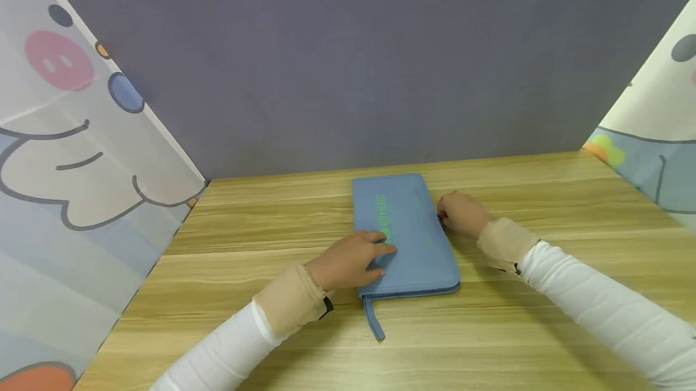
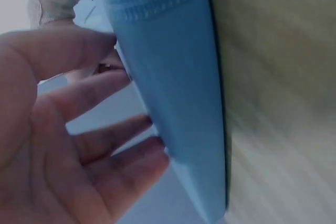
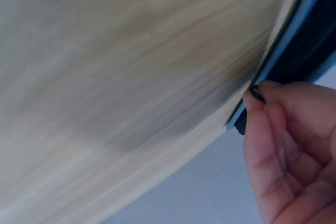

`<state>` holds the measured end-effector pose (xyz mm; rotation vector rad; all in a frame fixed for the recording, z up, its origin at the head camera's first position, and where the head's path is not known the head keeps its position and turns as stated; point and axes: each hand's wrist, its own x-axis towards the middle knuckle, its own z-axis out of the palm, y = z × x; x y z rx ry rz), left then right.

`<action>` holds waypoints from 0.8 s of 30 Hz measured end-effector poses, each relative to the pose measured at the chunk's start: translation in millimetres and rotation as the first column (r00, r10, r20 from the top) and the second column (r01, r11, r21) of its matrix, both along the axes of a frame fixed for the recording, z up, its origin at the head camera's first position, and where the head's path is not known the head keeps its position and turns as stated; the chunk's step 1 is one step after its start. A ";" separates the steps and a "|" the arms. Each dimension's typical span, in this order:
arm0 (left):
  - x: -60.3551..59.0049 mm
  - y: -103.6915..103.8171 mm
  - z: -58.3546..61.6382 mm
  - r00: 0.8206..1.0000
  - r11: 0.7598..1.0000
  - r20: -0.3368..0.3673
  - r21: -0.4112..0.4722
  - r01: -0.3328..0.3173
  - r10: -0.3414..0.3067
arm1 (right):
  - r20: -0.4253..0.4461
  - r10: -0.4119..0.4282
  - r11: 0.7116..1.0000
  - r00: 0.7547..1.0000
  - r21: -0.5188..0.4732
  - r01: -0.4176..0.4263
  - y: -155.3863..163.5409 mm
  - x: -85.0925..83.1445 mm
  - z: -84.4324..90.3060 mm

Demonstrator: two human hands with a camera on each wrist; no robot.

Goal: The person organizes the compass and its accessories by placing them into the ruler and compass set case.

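A blue zip-up case (image 1: 421, 240) with green lettering lies flat on the table, its strap (image 1: 373, 319) hanging off the near left corner. My left hand (image 1: 350, 261) rests on the case's left side, fingers spread and their tips touching the cover. In the left wrist view those fingertips meet the spine edge of the case (image 2: 173, 87). At the right edge, my right hand (image 1: 463, 214) pinches a small dark zipper pull (image 3: 255, 93) between thumb and forefinger. The dark zipper band (image 3: 302, 51) runs along that edge. What lies inside the case is hidden.
The wood-grain table (image 1: 244, 216) extends around the case. A grey panel (image 1: 348, 64) rises behind its far edge. Cartoon-printed sheets stand at the left (image 1: 81, 155) and the right (image 1: 658, 137).
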<state>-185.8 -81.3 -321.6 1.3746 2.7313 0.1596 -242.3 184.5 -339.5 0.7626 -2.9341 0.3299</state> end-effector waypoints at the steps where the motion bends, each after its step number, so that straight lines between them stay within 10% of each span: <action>1: -0.1 0.6 0.4 1.000 1.000 0.002 -0.016 0.002 -0.002 | -0.009 0.016 1.000 1.000 0.002 -0.016 0.5 0.6 0.1; 24: -0.7 -1.2 -0.1 1.000 0.997 -0.006 -0.072 0.014 -0.015 | -0.003 0.208 0.978 0.978 -0.015 -0.209 14.6 53.2 1.5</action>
